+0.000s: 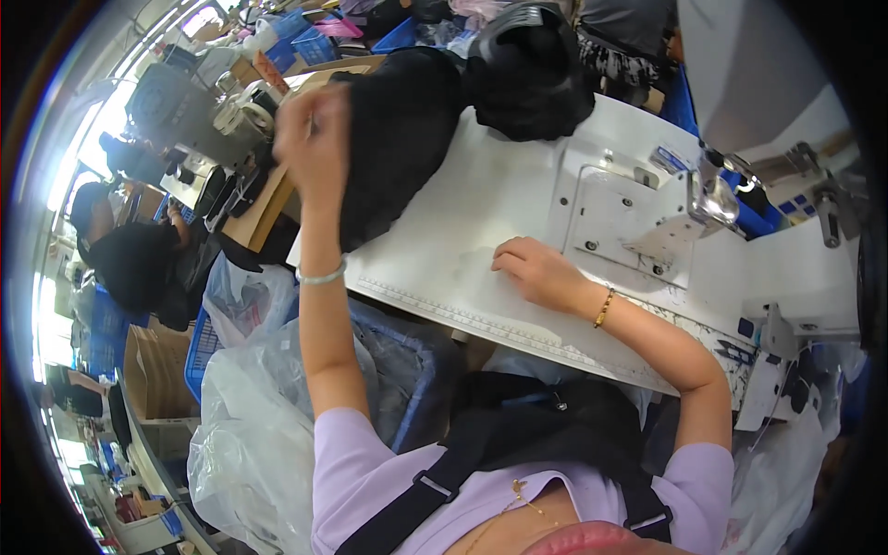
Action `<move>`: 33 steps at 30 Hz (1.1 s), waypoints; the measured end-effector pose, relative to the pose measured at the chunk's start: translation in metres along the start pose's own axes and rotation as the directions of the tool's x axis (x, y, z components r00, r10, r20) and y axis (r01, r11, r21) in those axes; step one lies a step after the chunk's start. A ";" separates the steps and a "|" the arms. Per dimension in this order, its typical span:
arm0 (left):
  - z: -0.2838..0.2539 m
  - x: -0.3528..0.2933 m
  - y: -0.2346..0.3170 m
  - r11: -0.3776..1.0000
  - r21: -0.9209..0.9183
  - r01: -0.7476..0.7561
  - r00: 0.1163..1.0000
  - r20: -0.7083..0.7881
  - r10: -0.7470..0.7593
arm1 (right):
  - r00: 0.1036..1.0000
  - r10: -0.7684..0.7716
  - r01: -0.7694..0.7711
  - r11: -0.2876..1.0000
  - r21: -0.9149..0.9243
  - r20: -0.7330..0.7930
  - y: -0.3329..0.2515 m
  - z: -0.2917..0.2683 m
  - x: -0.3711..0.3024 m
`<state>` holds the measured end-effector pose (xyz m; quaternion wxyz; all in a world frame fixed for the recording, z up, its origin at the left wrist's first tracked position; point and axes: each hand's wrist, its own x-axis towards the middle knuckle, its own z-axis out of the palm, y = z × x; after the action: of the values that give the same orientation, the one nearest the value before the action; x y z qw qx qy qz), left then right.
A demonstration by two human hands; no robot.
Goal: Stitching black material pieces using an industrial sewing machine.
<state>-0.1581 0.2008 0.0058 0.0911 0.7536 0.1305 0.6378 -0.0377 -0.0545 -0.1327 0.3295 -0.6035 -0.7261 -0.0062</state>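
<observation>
My left hand (314, 139) is raised at the far left of the white sewing table, smeared by motion, so its fingers cannot be made out. Just right of it, a black fabric piece (402, 139) lies over the table's left end. A second, bunched black fabric piece (529, 79) sits at the far edge. My right hand (544, 275) rests on the white table top (444, 231) with its fingers curled in and nothing visible in them. To its right stands an industrial sewing machine (680, 217), with its metal plate set in the table.
A printed ruler strip (462, 313) runs along the near table edge. Below left are a blue crate (416, 388) and clear plastic bags (250, 407). Another machine (180, 106) stands at the far left, near a person in black (139, 264). Blue baskets (313, 44) are at the back.
</observation>
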 end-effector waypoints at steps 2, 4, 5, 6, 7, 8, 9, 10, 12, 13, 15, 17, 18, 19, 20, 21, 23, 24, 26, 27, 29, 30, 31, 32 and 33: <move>0.042 0.022 0.047 0.898 -0.126 -0.421 0.831 0.343 0.438 | 0.999 -0.032 0.032 0.999 -0.009 -0.015 -0.003 -0.009 -0.009; 0.085 0.025 0.069 0.824 -0.091 -0.560 0.689 0.501 0.523 | 0.999 -0.017 0.015 0.999 -0.040 -0.043 -0.004 -0.023 -0.022; 0.101 0.028 0.071 0.787 -0.082 -0.611 0.626 0.560 0.543 | 0.997 -0.059 0.056 0.996 -0.072 -0.048 -0.008 -0.030 -0.024; 0.114 0.032 0.076 0.761 -0.001 -0.648 0.525 0.724 0.448 | 0.995 -0.083 0.077 0.991 -0.109 -0.055 -0.008 -0.037 -0.031; 0.122 0.040 0.075 0.710 0.068 -0.701 0.411 0.852 0.325 | 0.997 -0.035 0.026 0.992 -0.126 -0.074 -0.005 -0.042 -0.040; 0.128 0.051 0.065 0.783 -0.047 -0.621 0.386 0.850 0.358 | 0.994 -0.014 0.004 0.995 -0.097 -0.110 -0.002 -0.045 -0.048; 0.129 0.062 0.053 0.837 -0.146 -0.527 0.363 0.852 0.377 | 0.990 -0.006 -0.002 0.998 -0.057 -0.144 0.001 -0.046 -0.052; 0.130 0.069 0.063 0.889 -0.125 -0.441 0.445 0.829 0.338 | 0.974 0.069 -0.065 0.998 0.028 -0.216 0.004 -0.051 -0.060; 0.115 0.086 0.101 0.975 -0.065 -0.213 0.668 0.719 0.193 | 0.939 0.148 -0.131 0.989 0.075 -0.311 0.005 -0.063 -0.068; 0.108 0.089 0.115 0.997 -0.040 -0.065 0.783 0.617 0.075 | 0.902 0.195 -0.154 0.979 0.134 -0.385 0.004 -0.069 -0.070; 0.081 0.084 0.115 0.938 -0.337 0.077 0.923 0.380 0.061 | 0.874 0.127 -0.090 0.991 0.101 -0.469 -0.008 -0.081 -0.059; 0.057 0.051 0.131 0.857 0.074 -0.510 0.848 0.212 0.487 | 0.795 0.360 -0.022 0.822 0.569 -0.488 -0.035 -0.101 -0.054; 0.052 0.025 0.156 0.980 -0.194 -0.035 0.968 0.238 0.082 | 0.786 0.369 -0.031 0.825 0.565 -0.496 -0.043 -0.110 -0.057; 0.045 -0.001 0.184 0.807 -0.385 0.448 0.877 0.364 -0.314 | 0.797 0.455 0.006 0.652 0.758 -0.397 -0.053 -0.117 -0.057; 0.039 -0.022 0.199 0.714 -0.465 0.523 0.835 0.449 -0.319 | 0.816 0.510 0.033 0.430 0.902 -0.273 -0.060 -0.122 -0.057; 0.039 -0.040 0.210 0.605 -0.527 0.597 0.787 0.532 -0.314 | 0.819 0.507 0.032 0.424 0.905 -0.267 -0.060 -0.128 -0.057; 0.039 -0.059 0.223 0.641 -0.460 0.614 0.769 0.531 -0.356 | 0.869 0.487 -0.196 0.187 0.963 0.082 -0.058 -0.136 -0.051; 0.043 -0.062 0.224 0.650 -0.399 0.647 0.724 0.590 -0.358 | 0.811 0.583 -0.204 0.197 0.959 0.053 -0.052 -0.131 -0.055; 0.049 -0.063 0.224 0.656 -0.380 0.652 0.707 0.617 -0.346 | 0.762 0.648 -0.232 0.270 0.935 0.002 -0.049 -0.128 -0.056; 0.054 -0.062 0.223 0.607 -0.416 0.677 0.690 0.645 -0.328 | 0.755 0.655 -0.240 0.264 0.934 0.009 -0.048 -0.132 -0.057; 0.061 -0.058 0.220 0.615 -0.366 0.699 0.653 0.677 -0.340 | 0.754 0.657 -0.205 0.217 0.954 0.013 -0.047 -0.141 -0.057; 0.067 -0.056 0.221 0.614 -0.366 0.699 0.656 0.669 -0.349 | 0.740 0.672 -0.193 0.253 0.948 -0.029 -0.043 -0.141 -0.060; 0.072 -0.055 0.224 0.586 -0.390 0.710 0.647 0.691 -0.323 | 0.725 0.685 -0.180 0.290 0.940 -0.073 -0.042 -0.142 -0.060; 0.076 -0.052 0.224 0.558 -0.414 0.720 0.637 0.712 -0.294 | 0.682 0.722 -0.173 0.313 0.934 -0.116 -0.044 -0.143 -0.061; 0.081 -0.051 0.220 0.558 -0.417 0.718 0.642 0.707 -0.298 | 0.687 0.718 -0.175 0.316 0.932 -0.115 -0.045 -0.144 -0.062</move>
<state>-0.0683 -0.0214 0.0109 0.5784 0.7419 0.0834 0.3286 -0.0067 -0.1794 -0.0327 0.7543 -0.5052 -0.2951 0.2977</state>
